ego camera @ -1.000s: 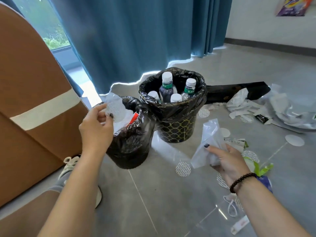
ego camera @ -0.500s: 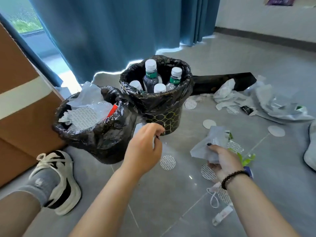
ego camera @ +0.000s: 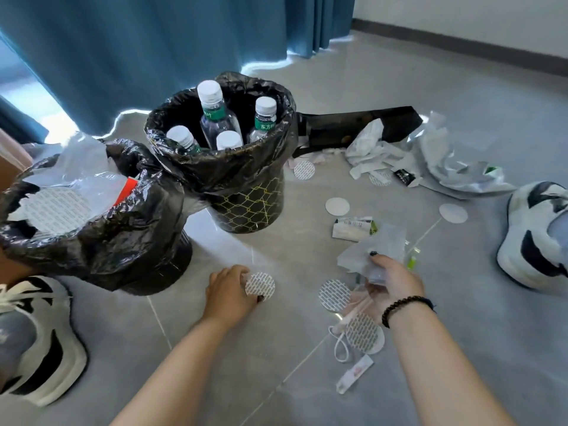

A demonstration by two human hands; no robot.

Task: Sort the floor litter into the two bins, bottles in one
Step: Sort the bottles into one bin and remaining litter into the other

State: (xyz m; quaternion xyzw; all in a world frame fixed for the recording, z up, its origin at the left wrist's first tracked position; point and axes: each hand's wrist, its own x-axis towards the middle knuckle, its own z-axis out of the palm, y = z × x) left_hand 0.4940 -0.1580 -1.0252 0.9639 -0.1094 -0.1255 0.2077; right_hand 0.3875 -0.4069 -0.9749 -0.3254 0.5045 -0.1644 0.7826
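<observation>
Two bins stand at the far left: the bottle bin (ego camera: 246, 207) holds four capped bottles (ego camera: 215, 118), and the litter bin (ego camera: 101, 241) just left of it holds plastic and paper. Your left hand (ego camera: 229, 292) is down on the floor, fingertips closing on a round foil seal (ego camera: 260, 286). Slide a fingertip under its edge, because the disc lies flat, then pinch and lift. Your right hand (ego camera: 392, 279) grips crumpled plastic wrap (ego camera: 373, 245); keep that grip firm. Carry both to the litter bin, not the bottle bin. More seals lie near your right wrist.
</observation>
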